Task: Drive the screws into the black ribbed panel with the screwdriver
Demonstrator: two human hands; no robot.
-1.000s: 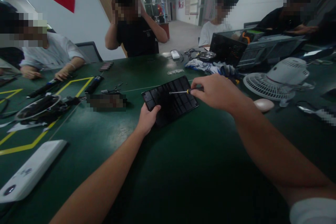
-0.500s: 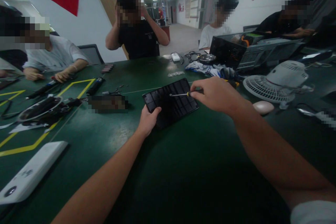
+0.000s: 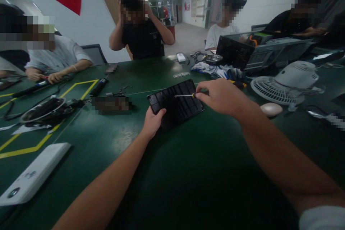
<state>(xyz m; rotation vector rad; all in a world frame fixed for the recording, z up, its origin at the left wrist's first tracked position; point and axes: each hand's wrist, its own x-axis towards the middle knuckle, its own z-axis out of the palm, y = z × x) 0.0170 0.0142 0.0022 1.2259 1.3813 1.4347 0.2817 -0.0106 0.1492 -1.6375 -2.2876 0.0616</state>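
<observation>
A dark, glossy rectangular panel (image 3: 185, 106) with a thin frame lies tilted between my hands, over the green table. My left hand (image 3: 154, 120) grips its near left corner, thumb on top and fingers underneath out of sight. In my right hand (image 3: 215, 93) is a screwdriver (image 3: 185, 96) with a yellow and black handle, pinched near the shaft. Its metal shaft points left across the panel's face. Whether the tip touches the surface I cannot tell.
To the right stand a white fan (image 3: 293, 79), a pale computer mouse (image 3: 271, 109) and an opened computer case (image 3: 258, 54). Left are a white device (image 3: 40, 172) and a tangle of black cables (image 3: 45, 109). Several people sit around the table (image 3: 188, 179).
My hands, the panel and the screwdriver hold almost the same place. The view has shifted slightly. At the left, a co-worker's hands and the dark tool near them have moved a little.
</observation>
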